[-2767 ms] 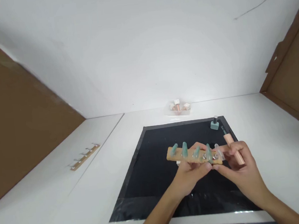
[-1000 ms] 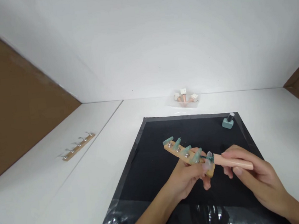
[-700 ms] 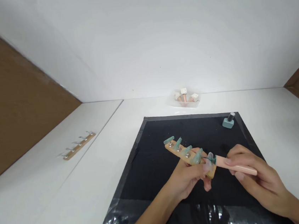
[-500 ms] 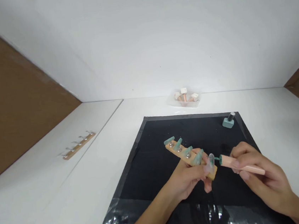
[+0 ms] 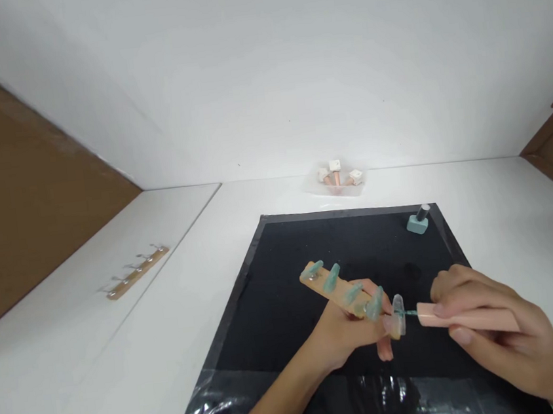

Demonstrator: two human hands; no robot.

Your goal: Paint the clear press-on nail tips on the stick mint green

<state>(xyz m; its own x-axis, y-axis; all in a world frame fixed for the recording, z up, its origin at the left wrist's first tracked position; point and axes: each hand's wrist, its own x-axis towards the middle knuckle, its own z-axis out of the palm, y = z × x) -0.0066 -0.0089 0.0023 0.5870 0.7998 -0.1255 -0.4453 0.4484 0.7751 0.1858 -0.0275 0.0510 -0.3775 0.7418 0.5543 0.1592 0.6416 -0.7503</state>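
Note:
My left hand (image 5: 349, 334) is closed around a light wooden nail tip stand (image 5: 321, 282), held tilted above the black mat. Several artificial nails on it are green, such as this nail tip (image 5: 332, 278). At the near right end stands a mostly clear nail tip (image 5: 398, 309), with my left thumb beside it. My right hand (image 5: 502, 331) grips a pink-handled nail polish brush (image 5: 471, 318) between thumb and fingers. Its green-coated bristle end meets the clear nail tip's right side; whether it touches the surface is hard to tell.
A green nail polish bottle (image 5: 417, 222) with a dark cap stands on the black mat (image 5: 266, 300), back right. Behind the mat is a clear plastic tray (image 5: 336, 189) holding several pink-and-white pieces. Another wooden stand (image 5: 138, 274) with clear tips lies on the white table, left.
The nail tip stand has turned slightly in my left hand. My right hand has shifted a little right and down, and the brush now lies more level against the clear tip.

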